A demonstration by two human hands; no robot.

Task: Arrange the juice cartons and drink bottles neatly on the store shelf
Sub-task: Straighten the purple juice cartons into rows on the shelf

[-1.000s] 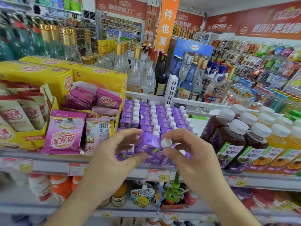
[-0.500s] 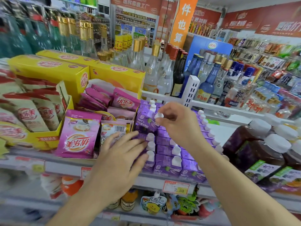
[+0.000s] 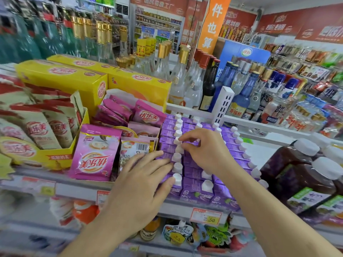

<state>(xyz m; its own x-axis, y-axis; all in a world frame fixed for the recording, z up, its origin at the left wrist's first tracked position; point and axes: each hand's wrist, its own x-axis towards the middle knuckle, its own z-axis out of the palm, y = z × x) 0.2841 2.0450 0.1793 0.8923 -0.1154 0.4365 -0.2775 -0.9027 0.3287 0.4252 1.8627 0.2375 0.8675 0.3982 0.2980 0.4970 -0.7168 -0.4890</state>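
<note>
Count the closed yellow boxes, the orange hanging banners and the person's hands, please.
Closed yellow boxes: 3
Orange hanging banners: 1
Hands: 2, left hand and right hand, both on the purple juice cartons
Total: 6

A person's left hand [image 3: 143,184] lies flat, fingers spread, on the leftmost row of purple juice cartons [image 3: 196,191] on a store shelf [image 3: 78,188], while the right hand [image 3: 206,149] pinches a white cap farther back; pink sachets [image 3: 94,154] stand just left, dark juice bottles [image 3: 297,171] right
</note>
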